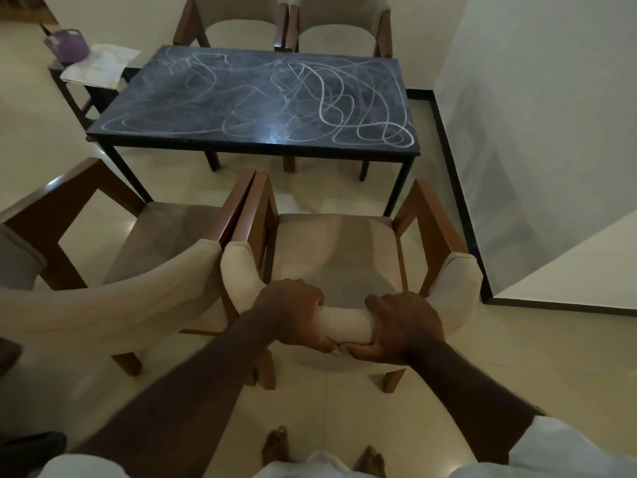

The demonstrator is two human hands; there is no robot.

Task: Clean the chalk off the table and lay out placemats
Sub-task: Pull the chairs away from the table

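Note:
A dark table [241, 132] stands ahead, its top covered in white chalk scribbles [331, 98]. Between me and it is a beige padded chair [337, 257] with brown wooden arms. My left hand [296, 312] and my right hand [403, 326] both grip the curved top of its backrest [344, 324], fingers curled round the padding, thumbs nearly meeting underneath. A stack of pale placemats [100, 65] lies on a small side table at the far left.
A second beige chair [144, 270] stands close on the left, touching the one I hold. Two more chairs [286, 25] sit behind the table. A purple basket [67, 44] rests by the placemats. A white wall [537, 132] with dark skirting runs along the right.

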